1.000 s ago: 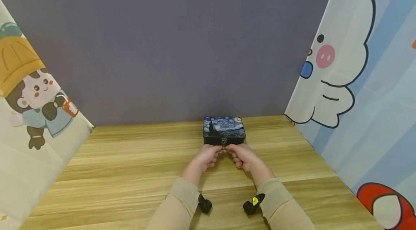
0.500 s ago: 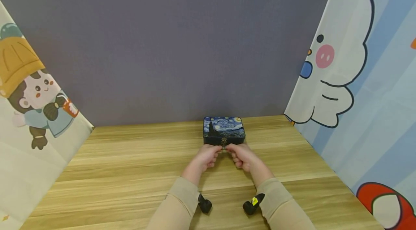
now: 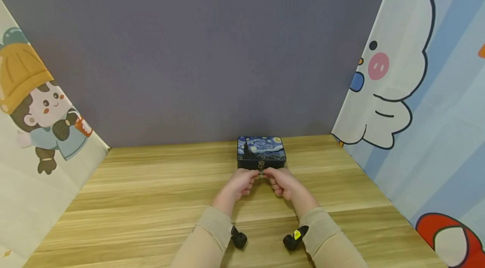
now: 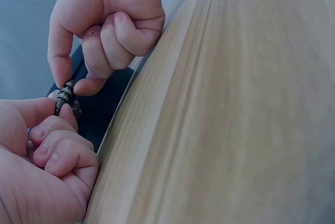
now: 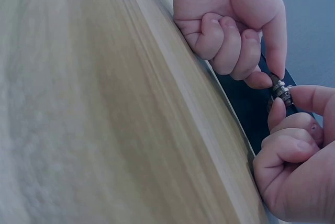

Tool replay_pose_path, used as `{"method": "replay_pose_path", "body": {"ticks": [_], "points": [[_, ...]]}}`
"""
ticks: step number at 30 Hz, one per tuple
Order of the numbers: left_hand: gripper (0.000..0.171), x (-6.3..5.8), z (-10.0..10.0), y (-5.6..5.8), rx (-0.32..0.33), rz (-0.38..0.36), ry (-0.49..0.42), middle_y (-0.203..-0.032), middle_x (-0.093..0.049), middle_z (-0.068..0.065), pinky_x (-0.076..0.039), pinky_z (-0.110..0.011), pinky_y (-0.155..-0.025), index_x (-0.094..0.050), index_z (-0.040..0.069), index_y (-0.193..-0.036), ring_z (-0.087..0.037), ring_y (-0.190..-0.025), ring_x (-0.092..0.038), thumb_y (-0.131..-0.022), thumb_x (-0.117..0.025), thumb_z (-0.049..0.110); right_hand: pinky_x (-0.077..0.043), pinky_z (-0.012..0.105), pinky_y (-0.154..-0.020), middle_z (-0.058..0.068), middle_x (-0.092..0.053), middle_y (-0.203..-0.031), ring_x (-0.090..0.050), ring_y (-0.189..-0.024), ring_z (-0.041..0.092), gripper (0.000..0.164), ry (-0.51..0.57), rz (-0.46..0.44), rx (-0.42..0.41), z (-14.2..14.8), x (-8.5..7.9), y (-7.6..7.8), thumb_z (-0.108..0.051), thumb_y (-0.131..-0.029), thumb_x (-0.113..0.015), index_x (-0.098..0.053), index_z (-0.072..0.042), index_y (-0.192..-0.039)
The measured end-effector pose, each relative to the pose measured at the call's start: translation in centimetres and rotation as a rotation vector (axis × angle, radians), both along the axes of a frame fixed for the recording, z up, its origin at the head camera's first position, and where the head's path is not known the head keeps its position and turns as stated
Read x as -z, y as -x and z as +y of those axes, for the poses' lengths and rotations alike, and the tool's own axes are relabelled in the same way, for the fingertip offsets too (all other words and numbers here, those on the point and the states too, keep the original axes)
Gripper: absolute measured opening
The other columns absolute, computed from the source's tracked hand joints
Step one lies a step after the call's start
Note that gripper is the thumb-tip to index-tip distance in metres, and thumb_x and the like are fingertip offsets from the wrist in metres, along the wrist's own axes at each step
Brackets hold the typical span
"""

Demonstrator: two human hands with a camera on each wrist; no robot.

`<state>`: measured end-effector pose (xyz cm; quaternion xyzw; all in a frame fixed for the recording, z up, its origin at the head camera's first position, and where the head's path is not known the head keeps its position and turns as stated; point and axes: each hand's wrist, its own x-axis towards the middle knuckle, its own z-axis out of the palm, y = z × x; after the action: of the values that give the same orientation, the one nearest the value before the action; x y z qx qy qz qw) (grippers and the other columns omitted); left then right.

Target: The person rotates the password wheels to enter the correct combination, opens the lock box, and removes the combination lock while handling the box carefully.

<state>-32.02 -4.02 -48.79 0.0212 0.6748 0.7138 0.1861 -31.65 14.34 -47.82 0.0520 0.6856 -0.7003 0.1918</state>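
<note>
A small dark combination padlock (image 3: 261,173) with ridged number dials hangs at the front clasp of a tin box (image 3: 261,148). The box's lid is down and bears a swirling blue night-sky painting. My left hand (image 3: 241,180) pinches one end of the padlock (image 4: 65,94) between thumb and index finger. From the other side, my right hand (image 3: 282,179) pinches its opposite end. The remaining fingers of both hands are curled into the palms. In the right wrist view the padlock (image 5: 281,92) shows between the fingertips; its digits are too small to read.
The wood-grain table (image 3: 159,200) spreads around the box and both arms. A grey panel (image 3: 189,57) rises behind the box. Cartoon-printed sheets flank the table at left (image 3: 34,184) and right (image 3: 447,154). A small black device sits at each cuff.
Both hands stay at the padlock in the same place, and the box has not moved. The view shifts very slightly.
</note>
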Motion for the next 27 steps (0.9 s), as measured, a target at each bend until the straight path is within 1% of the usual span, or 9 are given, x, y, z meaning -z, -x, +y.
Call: {"method": "replay_pose_path", "body": {"ticks": [11, 17, 22, 27], "points": [[0.030, 0.29, -0.03, 0.20, 0.008, -0.001, -0.008, -0.059, -0.033, 0.007, -0.023, -0.021, -0.042, -0.065, -0.006, -0.101, -0.007, -0.046, -0.023, -0.102, -0.058, 0.023, -0.020, 0.023, -0.039, -0.008, -0.029, -0.054, -0.022, -0.043, 0.007, 0.025, -0.010, 0.000, 0.002, 0.06, 0.13, 0.08, -0.026, -0.095, -0.064, -0.062, -0.002, -0.091], [0.028, 0.38, 0.10, 0.35, 0.000, -0.007, -0.009, -0.058, -0.034, 0.007, -0.023, -0.021, -0.042, -0.064, -0.004, -0.098, -0.006, -0.046, -0.024, -0.101, -0.059, 0.023, -0.020, 0.023, -0.039, -0.009, -0.030, -0.053, -0.022, -0.043, 0.007, 0.029, -0.004, -0.006, 0.011, 0.32, -0.02, 0.06, -0.028, -0.095, -0.065, -0.063, 0.000, -0.095], [0.029, 0.41, 0.13, 0.37, 0.002, -0.003, -0.010, -0.058, -0.033, 0.007, -0.022, -0.020, -0.041, -0.063, -0.006, -0.100, -0.006, -0.045, -0.024, -0.101, -0.060, 0.023, -0.020, 0.022, -0.039, -0.009, -0.030, -0.054, -0.023, -0.044, 0.006, 0.031, 0.003, -0.007, 0.017, 0.73, -0.25, 0.03, -0.030, -0.094, -0.066, -0.064, 0.001, -0.097], [0.031, 0.38, 0.08, 0.34, 0.005, 0.004, -0.014, -0.058, -0.033, 0.007, -0.022, -0.020, -0.041, -0.063, -0.008, -0.102, -0.006, -0.045, -0.023, -0.101, -0.059, 0.023, -0.020, 0.021, -0.040, -0.009, -0.029, -0.054, -0.022, -0.044, 0.006, 0.033, -0.025, -0.001, 0.009, 0.91, -0.57, 0.05, -0.032, -0.094, -0.067, -0.064, 0.001, -0.100]]}}
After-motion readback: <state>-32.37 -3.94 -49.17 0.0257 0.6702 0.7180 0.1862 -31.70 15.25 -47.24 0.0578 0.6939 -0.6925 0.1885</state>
